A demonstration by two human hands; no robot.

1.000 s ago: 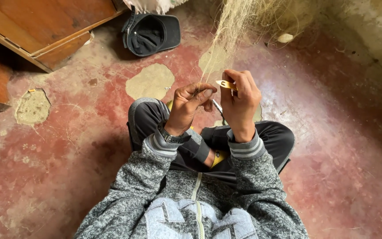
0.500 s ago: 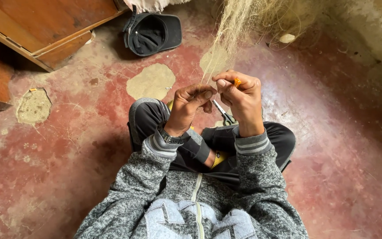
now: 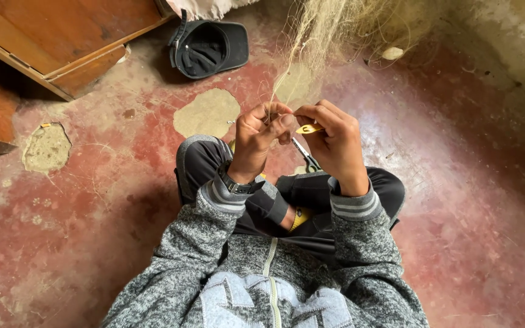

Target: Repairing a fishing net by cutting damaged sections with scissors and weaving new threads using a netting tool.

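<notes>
I sit cross-legged on a worn red floor in a grey sweater. My left hand (image 3: 261,136) pinches pale thin strands of a fishing net (image 3: 329,30) that runs up and away to the top of the view. My right hand (image 3: 333,141) grips a small yellow netting needle (image 3: 308,129), its tip pointing toward the left fingers. Both hands are close together, fingertips nearly touching, above my knees. A pair of scissors (image 3: 304,155) lies on my lap just below the hands, partly hidden by them.
A dark upturned cap (image 3: 209,47) lies on the floor ahead left. Wooden furniture (image 3: 62,36) fills the upper left corner. Bare concrete patches (image 3: 46,147) break the red floor. A rough wall (image 3: 518,42) rises at the upper right.
My hands have come closer together and shifted slightly left. The yellow needle has moved in toward the left fingers holding the strands.
</notes>
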